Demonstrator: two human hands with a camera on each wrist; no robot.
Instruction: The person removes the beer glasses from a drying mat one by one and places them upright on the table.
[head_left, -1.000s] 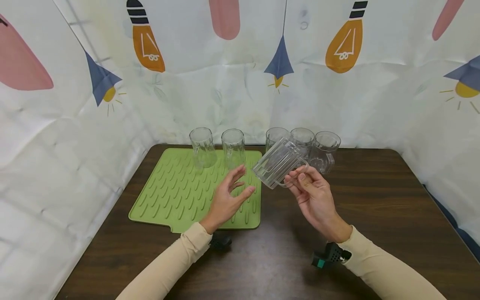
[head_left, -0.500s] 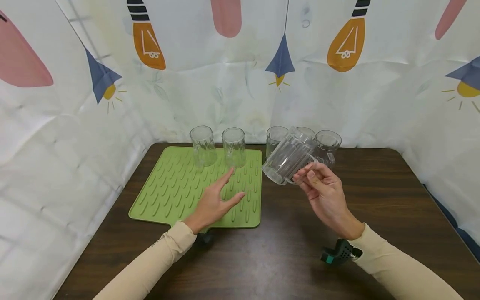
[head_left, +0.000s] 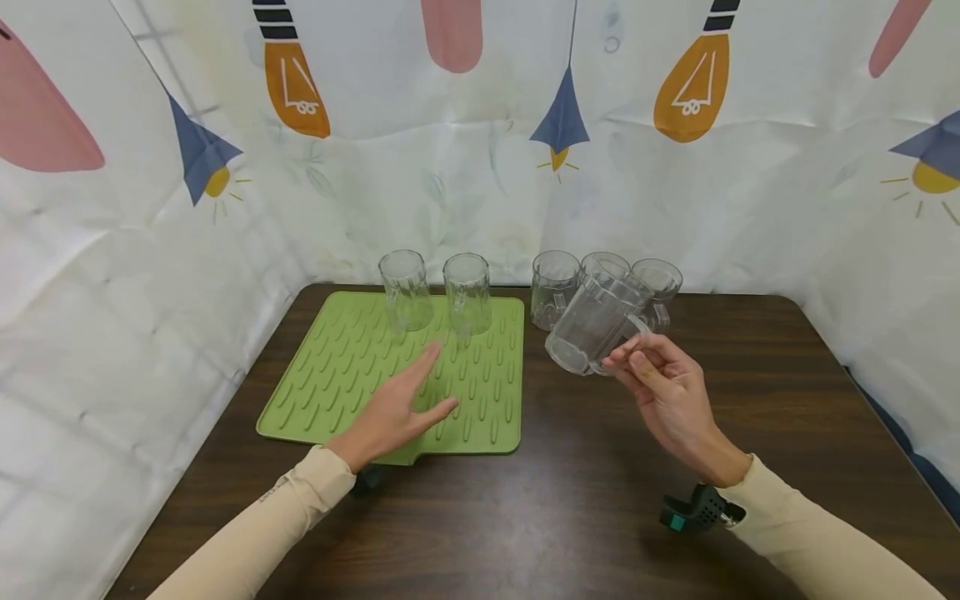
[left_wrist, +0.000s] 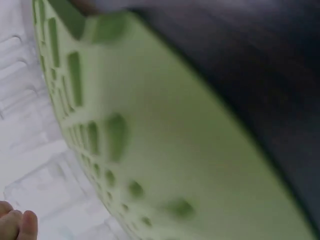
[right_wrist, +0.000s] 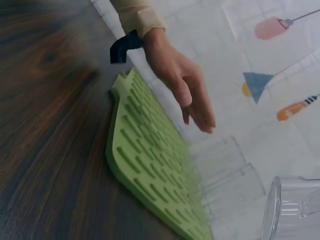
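Observation:
My right hand (head_left: 671, 392) pinches the handle of a clear glass mug (head_left: 596, 321), which hangs tilted above the table to the right of the green mat. One end of this mug shows at the lower right edge of the right wrist view. With fingers straight and thumb spread, my left hand (head_left: 393, 408) hovers over the green ribbed drying mat (head_left: 352, 375), holding nothing. Two more glass mugs stand upright along the mat's back edge, a left mug (head_left: 406, 296) and a right mug (head_left: 468, 296).
Behind the held mug, three glass mugs stand in a row at the table's back: a near-left one (head_left: 552, 292), a middle one (head_left: 603, 265) partly hidden, and a right one (head_left: 660, 277). A printed white curtain (head_left: 480, 183) borders the dark wooden table (head_left: 540, 517).
My right hand has carried the mug a little to the right and turned it more upright. The left hand has drawn back to the left and lower, away from the mug, its fingers straighter.

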